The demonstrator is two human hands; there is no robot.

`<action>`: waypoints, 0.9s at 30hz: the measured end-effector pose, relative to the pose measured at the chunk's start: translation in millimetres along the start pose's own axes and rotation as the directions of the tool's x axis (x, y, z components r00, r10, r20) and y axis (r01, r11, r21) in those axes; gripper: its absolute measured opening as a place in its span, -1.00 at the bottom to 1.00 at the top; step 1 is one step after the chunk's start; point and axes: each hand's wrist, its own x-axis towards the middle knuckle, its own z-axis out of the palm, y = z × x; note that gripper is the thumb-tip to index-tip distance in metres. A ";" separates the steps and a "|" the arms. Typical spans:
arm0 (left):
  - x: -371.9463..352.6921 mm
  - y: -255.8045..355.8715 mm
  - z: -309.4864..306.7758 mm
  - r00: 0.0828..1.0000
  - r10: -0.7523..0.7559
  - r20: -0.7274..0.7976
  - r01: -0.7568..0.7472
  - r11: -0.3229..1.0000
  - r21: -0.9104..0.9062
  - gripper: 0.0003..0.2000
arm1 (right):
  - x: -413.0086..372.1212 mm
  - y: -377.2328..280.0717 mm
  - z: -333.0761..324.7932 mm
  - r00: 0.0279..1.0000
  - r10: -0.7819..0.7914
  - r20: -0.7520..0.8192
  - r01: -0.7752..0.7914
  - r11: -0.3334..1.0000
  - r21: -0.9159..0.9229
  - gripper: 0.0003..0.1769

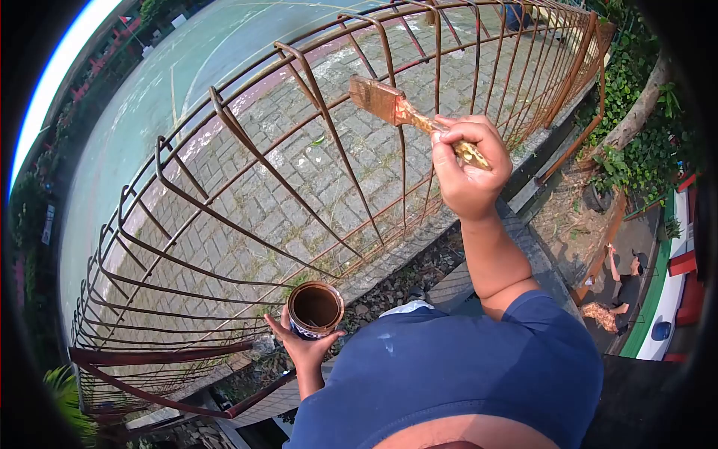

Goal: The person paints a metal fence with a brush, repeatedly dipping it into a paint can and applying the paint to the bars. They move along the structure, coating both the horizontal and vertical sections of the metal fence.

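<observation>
A paintbrush (374,99) with a wide, brown-stained head and a paint-spattered handle is gripped in my right hand (473,166), fingers closed round the handle. Its bristle end points left and overlaps the bars of a rusty brown wire fence (404,179) in this view. Lower down, my left hand (303,344) holds a paint can (338,323), thumb and fingers spread about its sides. Dark brown paint (315,307) shows inside the can, and brown smears coat the rim.
The fence curves across the view along a concrete kerb (419,236). Beyond it lie grey paving (299,172) and a green court (127,112). Right of me are a tree trunk (636,112), leafy plants and another person (628,280). A dark red rail (164,353) runs at lower left.
</observation>
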 end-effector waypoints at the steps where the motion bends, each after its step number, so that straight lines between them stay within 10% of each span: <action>1: -1.0 -0.6 0.5 1.000 -0.004 -0.001 0.004 1.000 0.004 0.73 | -1.7 5.2 0.9 0.999 0.047 0.000 -0.047 0.999 0.008 -0.83; 13: -4.4 0.5 2.4 0.999 0.046 0.008 -0.046 0.999 -0.017 0.71 | 36.3 51.0 22.8 0.824 0.516 0.235 -0.553 0.642 0.531 -0.93; 21: -11.0 8.9 14.1 0.999 0.044 -0.003 -0.044 0.999 -0.009 0.71 | 40.0 50.9 -3.1 0.888 0.398 0.230 -0.457 0.821 0.342 -0.94; 27: -16.8 6.7 19.6 0.999 -0.003 -0.033 0.004 1.000 0.026 0.73 | 32.9 72.5 -85.2 0.900 0.434 -0.025 -0.358 0.774 0.523 -0.90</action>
